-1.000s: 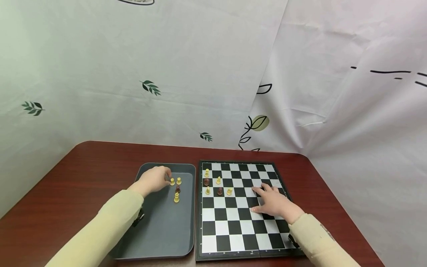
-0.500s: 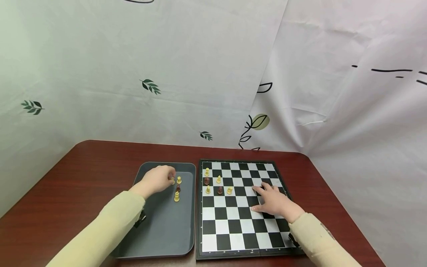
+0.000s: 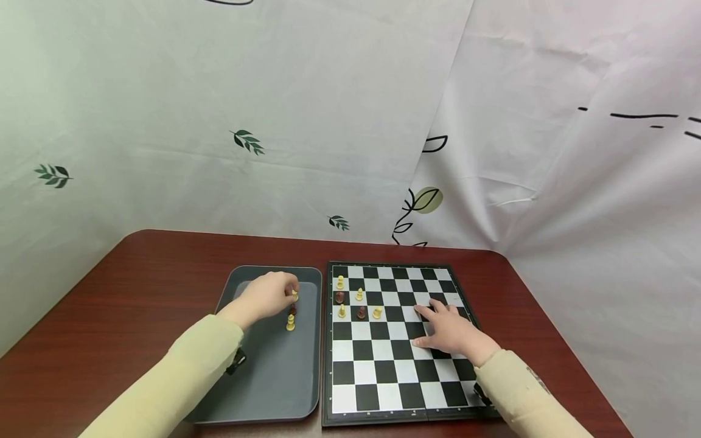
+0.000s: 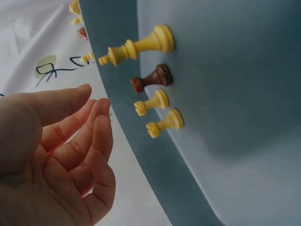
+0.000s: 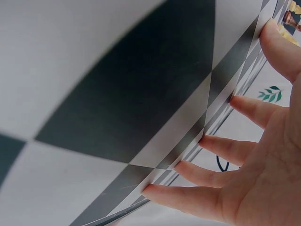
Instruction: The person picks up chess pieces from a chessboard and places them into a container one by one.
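My left hand (image 3: 265, 297) hovers over the far part of the grey tray (image 3: 263, 383), fingers loosely bent and holding nothing. Four kinds of detail show in the left wrist view: a tall yellow king (image 4: 141, 45), a short brown rook (image 4: 153, 79) and two yellow rooks, one nearer (image 4: 165, 123) and one beside the brown piece (image 4: 153, 102). All stand upright in the tray, just beyond my fingertips. From the head view, the hand covers part of this group. My right hand (image 3: 449, 331) rests spread on the chessboard (image 3: 397, 368), its fingertips on the squares.
Several yellow and brown chess pieces, among them a yellow one (image 3: 377, 312) and a brown one (image 3: 361, 312), stand at the board's far left. Tray and board lie side by side on a dark red table (image 3: 109, 328). A patterned white cloth (image 3: 328, 121) hangs behind.
My left hand has shifted right over the tray, passing across the left yellow rook to the other one. The right hand has stayed in place.
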`<state>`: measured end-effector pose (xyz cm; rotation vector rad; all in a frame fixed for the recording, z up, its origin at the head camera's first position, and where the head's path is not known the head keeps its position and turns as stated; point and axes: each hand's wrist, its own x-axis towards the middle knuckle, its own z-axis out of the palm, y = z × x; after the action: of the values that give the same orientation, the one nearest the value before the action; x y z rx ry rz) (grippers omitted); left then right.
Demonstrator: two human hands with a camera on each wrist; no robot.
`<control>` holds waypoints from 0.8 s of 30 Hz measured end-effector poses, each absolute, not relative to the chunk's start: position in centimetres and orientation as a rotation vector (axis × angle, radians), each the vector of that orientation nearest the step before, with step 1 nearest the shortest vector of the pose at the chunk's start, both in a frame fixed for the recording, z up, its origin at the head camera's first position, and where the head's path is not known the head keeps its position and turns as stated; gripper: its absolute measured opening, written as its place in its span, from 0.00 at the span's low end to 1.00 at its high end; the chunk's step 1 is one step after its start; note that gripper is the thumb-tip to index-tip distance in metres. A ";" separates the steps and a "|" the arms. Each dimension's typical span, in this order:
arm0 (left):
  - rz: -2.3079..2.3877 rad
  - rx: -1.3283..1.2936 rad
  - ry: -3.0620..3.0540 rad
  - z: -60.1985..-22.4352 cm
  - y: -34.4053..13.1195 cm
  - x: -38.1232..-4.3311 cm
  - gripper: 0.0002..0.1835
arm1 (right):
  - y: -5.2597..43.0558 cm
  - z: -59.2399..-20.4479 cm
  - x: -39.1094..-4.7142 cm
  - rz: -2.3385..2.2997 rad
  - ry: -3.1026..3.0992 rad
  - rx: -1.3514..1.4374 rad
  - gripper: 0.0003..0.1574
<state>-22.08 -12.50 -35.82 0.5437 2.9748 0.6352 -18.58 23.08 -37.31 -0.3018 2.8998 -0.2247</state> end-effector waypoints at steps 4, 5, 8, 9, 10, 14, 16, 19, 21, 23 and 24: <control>0.632 0.547 2.975 -35.5 -11.9 -21.9 0.08 | 23.1 -37.3 -18.6 -0.223 2.904 -0.305 0.45; 0.629 0.550 2.974 -35.4 -11.8 -21.8 0.08 | 23.1 -37.3 -18.6 -0.224 2.905 -0.306 0.45; 0.629 0.553 2.970 -35.1 -11.3 -21.7 0.08 | 23.1 -37.4 -18.6 -0.225 2.908 -0.307 0.45; 0.631 0.556 2.970 -35.0 -11.1 -21.6 0.08 | 23.1 -37.4 -18.6 -0.224 2.908 -0.306 0.45; 0.634 0.559 2.970 -35.0 -11.0 -21.6 0.08 | 23.1 -37.4 -18.6 -0.224 2.909 -0.305 0.45; 0.645 0.586 2.968 -34.6 -10.4 -21.5 0.08 | 23.1 -37.4 -18.6 -0.221 2.910 -0.304 0.45; 0.651 0.599 2.962 -34.5 -10.1 -21.5 0.08 | 23.1 -37.4 -18.6 -0.219 2.911 -0.306 0.45; 0.657 0.609 2.961 -34.2 -9.6 -21.4 0.08 | 23.1 -37.3 -18.6 -0.220 2.910 -0.304 0.45; 0.657 0.627 2.967 -34.1 -9.3 -21.4 0.07 | 23.1 -37.3 -18.7 -0.222 2.910 -0.305 0.45; 0.655 0.647 2.969 -33.9 -9.0 -21.4 0.07 | 23.1 -37.3 -18.6 -0.225 2.910 -0.305 0.45; 0.653 0.654 2.968 -33.8 -8.9 -21.4 0.07 | 23.1 -37.3 -18.6 -0.225 2.910 -0.307 0.45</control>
<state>-21.42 -8.87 -33.81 0.6544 2.9684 0.6530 -18.65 23.08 -37.32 -0.3066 2.9104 -0.2248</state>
